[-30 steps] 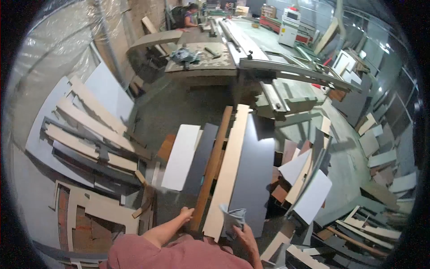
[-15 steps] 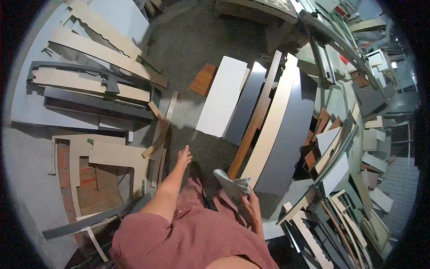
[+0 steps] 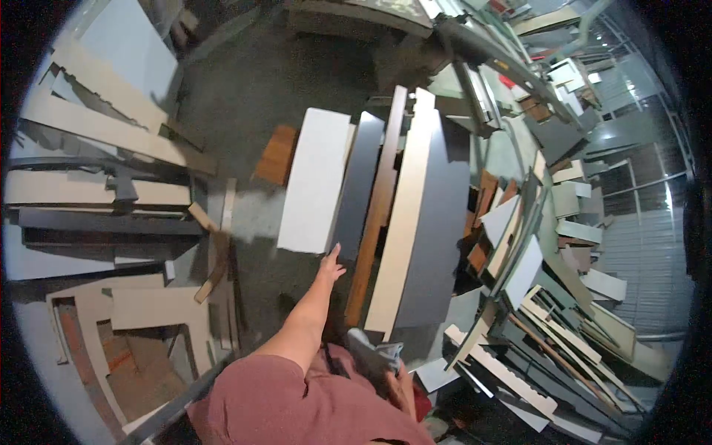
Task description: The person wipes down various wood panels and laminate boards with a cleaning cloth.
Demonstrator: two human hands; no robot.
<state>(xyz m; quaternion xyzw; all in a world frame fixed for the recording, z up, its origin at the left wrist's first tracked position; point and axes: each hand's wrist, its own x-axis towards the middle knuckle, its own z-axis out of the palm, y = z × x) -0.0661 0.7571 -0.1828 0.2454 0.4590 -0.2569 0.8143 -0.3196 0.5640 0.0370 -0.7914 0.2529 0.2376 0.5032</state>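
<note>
My left hand reaches forward with its fingers out, right at the near corner of the white panel and overlapping the lower end of a narrow dark grey panel. Nothing shows in its grasp. Down by my body, my right hand is closed around a folded grey cloth. Beyond the cloth stands a row of long boards: a brown wood-grain one, a cream one and a wide dark grey panel.
A small brown board lies left of the white panel. Cream and dark offcuts cover the left side, with a cut-out cream frame nearer me. More scrap strips are heaped at right. A metal rail stands behind the boards.
My left hand has moved forward and right, from over the floor to the ends of the panels. The view has turned rightward. The right hand still holds the cloth.
</note>
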